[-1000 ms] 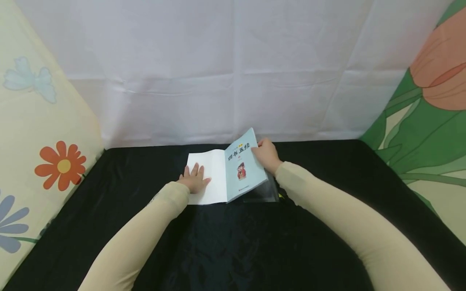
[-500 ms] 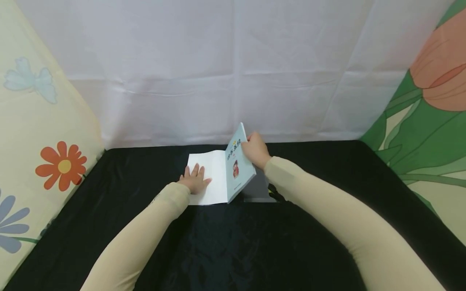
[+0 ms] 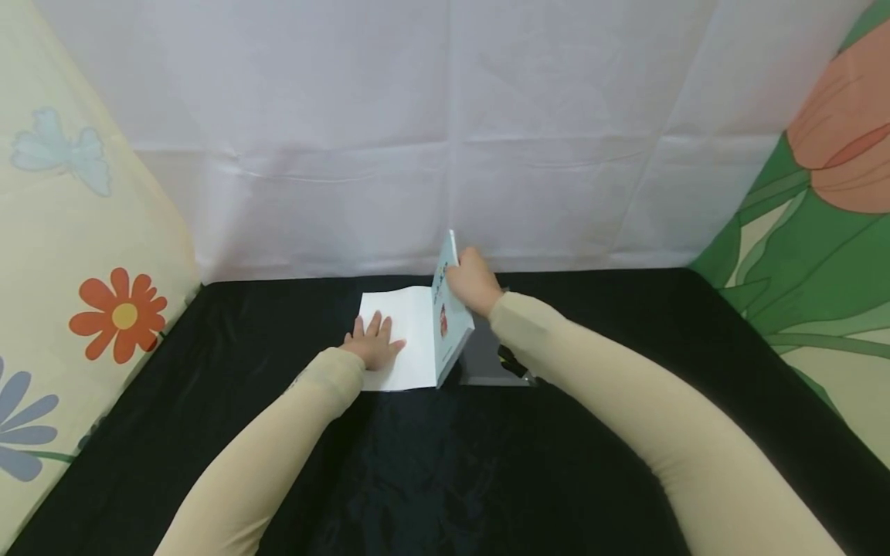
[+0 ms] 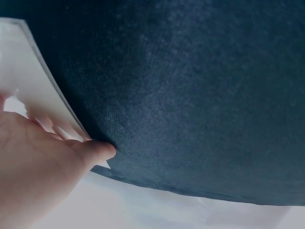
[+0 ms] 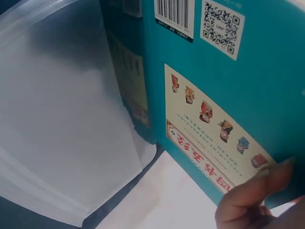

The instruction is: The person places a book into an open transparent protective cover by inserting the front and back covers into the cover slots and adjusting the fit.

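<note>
Book (image 3: pixel 452 344): opened on the black-covered table (image 3: pixel 445 471), its pale blue, printed side raised steeply on edge. A plain white leaf (image 3: pixel 413 340) lies nearly flat at the left of the book. The left hand (image 3: pixel 373 351) rests on this leaf, fingers spread apart, gripping nothing. The right hand (image 3: pixel 475 283) is clamped on the raised part of the book, near its upper outer edge. The right wrist view records a teal back face on the book, bearing a barcode (image 5: pixel 175 19), a QR code (image 5: pixel 220 28) and a cream panel (image 5: pixel 209 129) with small printed figures.

At the right of the book, a clear sheet (image 3: pixel 487 367) lies low on the table. A black-and-yellow item (image 3: pixel 511 361), partly covered by the right sleeve (image 3: pixel 591 371), is also right of the book; its type cannot be determined. Behind the book hangs a creased white cloth (image 3: pixel 445 139). Well left of the book, a pale panel shows an orange flower (image 3: pixel 123 315).
</note>
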A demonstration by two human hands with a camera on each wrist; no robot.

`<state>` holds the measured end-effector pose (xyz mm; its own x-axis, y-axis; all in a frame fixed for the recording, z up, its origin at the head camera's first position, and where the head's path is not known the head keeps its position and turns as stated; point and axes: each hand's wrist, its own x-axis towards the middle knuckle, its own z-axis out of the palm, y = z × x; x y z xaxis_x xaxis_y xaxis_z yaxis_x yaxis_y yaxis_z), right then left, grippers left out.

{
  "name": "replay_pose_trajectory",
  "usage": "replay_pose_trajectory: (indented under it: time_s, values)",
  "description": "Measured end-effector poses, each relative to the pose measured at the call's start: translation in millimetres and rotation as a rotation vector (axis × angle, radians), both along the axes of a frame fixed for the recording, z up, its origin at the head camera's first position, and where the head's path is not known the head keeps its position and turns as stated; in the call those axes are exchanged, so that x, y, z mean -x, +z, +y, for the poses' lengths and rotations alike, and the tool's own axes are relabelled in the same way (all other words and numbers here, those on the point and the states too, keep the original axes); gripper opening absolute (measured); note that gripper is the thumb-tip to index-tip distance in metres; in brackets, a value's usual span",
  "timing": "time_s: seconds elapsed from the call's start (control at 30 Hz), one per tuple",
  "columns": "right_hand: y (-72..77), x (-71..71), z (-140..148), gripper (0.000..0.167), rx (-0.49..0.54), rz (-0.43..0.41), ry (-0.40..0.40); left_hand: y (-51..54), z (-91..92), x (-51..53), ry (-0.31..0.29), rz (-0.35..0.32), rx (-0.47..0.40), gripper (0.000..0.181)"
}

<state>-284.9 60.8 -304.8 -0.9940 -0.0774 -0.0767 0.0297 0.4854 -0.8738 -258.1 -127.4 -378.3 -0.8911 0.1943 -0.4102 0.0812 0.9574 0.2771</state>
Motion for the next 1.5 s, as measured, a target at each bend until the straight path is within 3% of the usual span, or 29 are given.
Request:
replay_pose_trajectory:
  time_s: [0.43,0.63,0.73,0.87,0.93,1.03,1.13,1.23,1.3,1.5]
  values:
    - [4.8,-9.0,-7,0.030,-0.075,0.054,0.023,-4.3,6.6,4.5,0.027,-0.024,-0.008,0.070]
    - [5.3,-6.7,-10,0.029,-0.083,0.045,0.028,-4.4,6.0,8.9,0.020,-0.036,-0.003,0.070]
    - [5.0,-5.3,-10,0.030,-0.085,0.042,0.021,-4.6,5.6,11.6,-0.002,-0.010,0.030,0.070]
    - [3.3,-4.8,-10,0.030,-0.083,0.049,0.026,-4.6,6.6,13.0,-0.030,0.085,0.044,0.069]
    - [2.2,-4.4,-11,0.029,-0.082,0.049,0.028,-1.8,9.1,12.2,-0.025,0.123,-0.035,0.066]
    - [1.1,-3.7,-12,0.030,-0.081,0.042,0.025,5.4,15.7,7.0,0.006,0.134,-0.298,0.062]
    - [0.3,-3.1,-14,0.031,-0.073,0.036,0.019,13.8,22.5,-3.3,0.060,0.070,-0.632,0.060]
    - [0.0,-2.7,-15,0.032,-0.057,0.036,0.023,20.3,25.4,-14.7,0.083,0.001,-0.859,0.062]
    - [0.2,-2.8,-17,0.032,-0.052,0.040,0.023,24.1,25.4,-20.0,0.071,-0.048,-0.955,0.064]
    - [-0.2,-4.1,-19,0.034,-0.023,0.023,0.019,33.9,27.4,-28.6,0.002,-0.122,-1.090,0.067]
